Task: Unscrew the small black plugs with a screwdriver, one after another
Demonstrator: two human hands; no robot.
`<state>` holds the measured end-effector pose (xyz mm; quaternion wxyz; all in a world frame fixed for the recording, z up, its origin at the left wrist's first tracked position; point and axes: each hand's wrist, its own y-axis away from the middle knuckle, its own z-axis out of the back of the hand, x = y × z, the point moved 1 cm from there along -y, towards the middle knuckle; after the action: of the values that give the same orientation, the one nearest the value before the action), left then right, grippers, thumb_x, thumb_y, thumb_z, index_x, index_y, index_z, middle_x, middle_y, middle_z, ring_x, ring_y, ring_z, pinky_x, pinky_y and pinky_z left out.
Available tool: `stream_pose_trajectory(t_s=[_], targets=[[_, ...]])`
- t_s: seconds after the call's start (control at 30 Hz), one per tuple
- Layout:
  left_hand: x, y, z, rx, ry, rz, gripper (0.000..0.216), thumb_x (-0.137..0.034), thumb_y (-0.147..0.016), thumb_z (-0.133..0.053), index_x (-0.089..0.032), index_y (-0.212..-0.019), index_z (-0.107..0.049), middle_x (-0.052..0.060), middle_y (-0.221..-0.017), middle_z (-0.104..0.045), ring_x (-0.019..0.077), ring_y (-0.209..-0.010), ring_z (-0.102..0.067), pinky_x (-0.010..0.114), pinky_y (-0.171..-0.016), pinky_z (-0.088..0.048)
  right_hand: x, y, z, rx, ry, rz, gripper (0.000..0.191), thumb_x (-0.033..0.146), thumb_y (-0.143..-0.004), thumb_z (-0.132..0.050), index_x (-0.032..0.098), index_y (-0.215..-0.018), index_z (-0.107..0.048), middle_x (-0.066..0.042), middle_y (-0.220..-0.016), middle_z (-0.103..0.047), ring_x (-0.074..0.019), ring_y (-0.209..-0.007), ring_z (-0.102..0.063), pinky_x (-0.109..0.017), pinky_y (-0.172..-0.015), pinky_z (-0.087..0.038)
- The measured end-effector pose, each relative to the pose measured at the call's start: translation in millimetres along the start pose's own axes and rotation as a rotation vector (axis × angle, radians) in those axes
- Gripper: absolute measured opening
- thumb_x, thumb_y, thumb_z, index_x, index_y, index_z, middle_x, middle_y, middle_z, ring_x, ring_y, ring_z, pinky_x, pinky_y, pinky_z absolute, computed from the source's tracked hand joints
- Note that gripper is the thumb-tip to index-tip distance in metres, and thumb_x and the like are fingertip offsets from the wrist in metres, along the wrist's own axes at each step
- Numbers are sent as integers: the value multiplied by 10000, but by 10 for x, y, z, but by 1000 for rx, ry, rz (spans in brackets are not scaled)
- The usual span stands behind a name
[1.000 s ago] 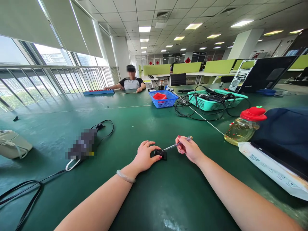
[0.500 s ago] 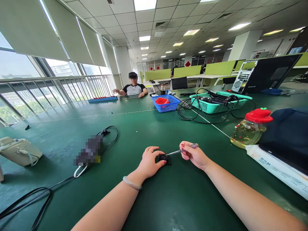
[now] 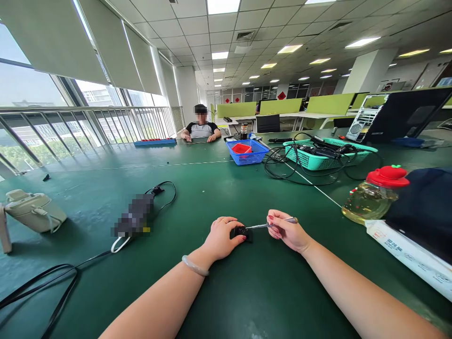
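Note:
Low in the middle of the head view, my left hand grips a small black block-like part on the green table, thumb on its near side and fingers around the far side. What kind of part it is I cannot make out. A thin dark piece lies under it at the right. My right hand pinches a slim screwdriver with a metal shaft and a narrow handle. The screwdriver lies almost level, its tip at the right side of the black part; whether it touches a screw is too small to tell.
Left lie a blurred dark device with cables and a beige bag-like item. Blue and teal baskets stand farther off. A red-lidded bottle and white packet are right. Across the table sits another person.
My view has turned slightly left. The screwdriver's handle end has dropped, so it lies more level. The other person's raised hand now rests on the table. My left hand keeps its grip.

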<state>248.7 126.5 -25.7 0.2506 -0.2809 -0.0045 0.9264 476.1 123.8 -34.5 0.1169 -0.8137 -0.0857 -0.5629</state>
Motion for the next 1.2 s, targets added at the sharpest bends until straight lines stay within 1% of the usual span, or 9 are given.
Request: stream_pose_trajectory(t_s=[0.33, 0.67, 0.9, 1.2], targets=[[-15, 14, 19, -1, -8, -6, 300, -361, -843, -667, -282, -1131, -699, 55, -1287, -636, 273, -1274, -502, 479, -1139, -339, 22, 10, -18, -3, 22, -3, 366, 430, -751, -761, 197, -622, -509, 66, -471, -401, -72, -410, -322, -253, -439, -214], [3, 2, 4, 1, -6, -11, 313, -386, -845, -668, -279, -1138, -697, 50, -1297, -639, 276, -1279, -495, 479, -1133, -337, 30, 20, -9, -16, 34, -5, 350, 438, -751, -763, 190, -637, -543, 61, -478, -413, -74, -415, -347, -251, -444, -237], [-11, 8, -14, -19, -6, -16, 303, -380, -843, -674, -264, -1123, -699, 37, -1284, -661, 265, -1256, -512, 470, -1117, -349, 21, 12, -2, -13, 63, 8, 357, 459, -770, -746, 189, -641, -550, 59, -484, -404, -78, -420, -339, -261, -443, -251], [3, 4, -45, -42, -18, -19, 297, -403, -854, -652, -275, -1117, -698, 43, -1259, -664, 269, -1239, -522, 481, -1117, -348, 44, 35, -6, -15, 80, -2, 357, 480, -749, -763, 190, -649, -580, 52, -495, -410, -89, -432, -351, -270, -456, -256]])
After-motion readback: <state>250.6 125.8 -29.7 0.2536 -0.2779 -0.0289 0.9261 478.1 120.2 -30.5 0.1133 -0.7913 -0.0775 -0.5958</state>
